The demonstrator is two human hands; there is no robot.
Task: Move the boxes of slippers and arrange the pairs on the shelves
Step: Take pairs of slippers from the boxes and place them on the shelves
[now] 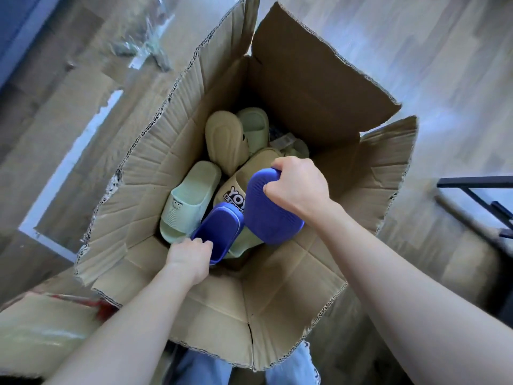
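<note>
Right hand grips blue slipper by one end, sole up, above open cardboard box. Left hand pinches second blue slipper inside box, fingertips curled over its edge. Beneath: pale green slipper, beige slippers, partly buried. Strap lettering cut off by blue slipper. Box bottom hidden. Wood floor around; dark frame cropped at right edge.

Soft daylight washes your floor pale; inside the cardboard box it's shaded, and your frame's edges bend and blur.
</note>
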